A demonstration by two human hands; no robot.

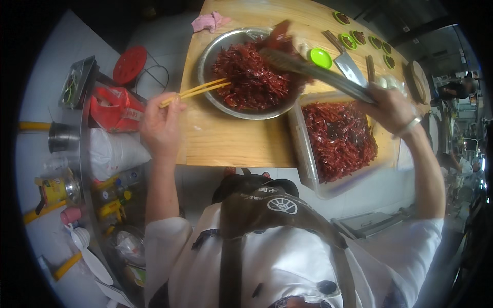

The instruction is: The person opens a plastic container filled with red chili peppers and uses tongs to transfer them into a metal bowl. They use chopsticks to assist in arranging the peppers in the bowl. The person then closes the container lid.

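Observation:
My left hand [161, 125] holds a pair of yellow chopsticks [198, 88], their tips in a heap of glossy dark-red strips [246, 82], apparently food. That heap lies in a round steel bowl [206, 94] on the wooden table. Metal tongs [331, 73] are in my right hand [393, 109] and reach over the bowl's right side. A blurred clump of red strips [281, 34] shows near the tongs' far end; whether they grip it is unclear. Below the tongs, a clear plastic tub [310, 163] with more red strips [339, 150] overhangs the table's front edge.
A cleaver [350, 67] and an apparently empty green dish [321, 57] lie right of the bowl. Several small filled green dishes [359, 37] stand farther off. A pink cloth [209, 22] lies at the back left. Leftward are a red stool [130, 64] and a cluttered steel shelf [86, 161].

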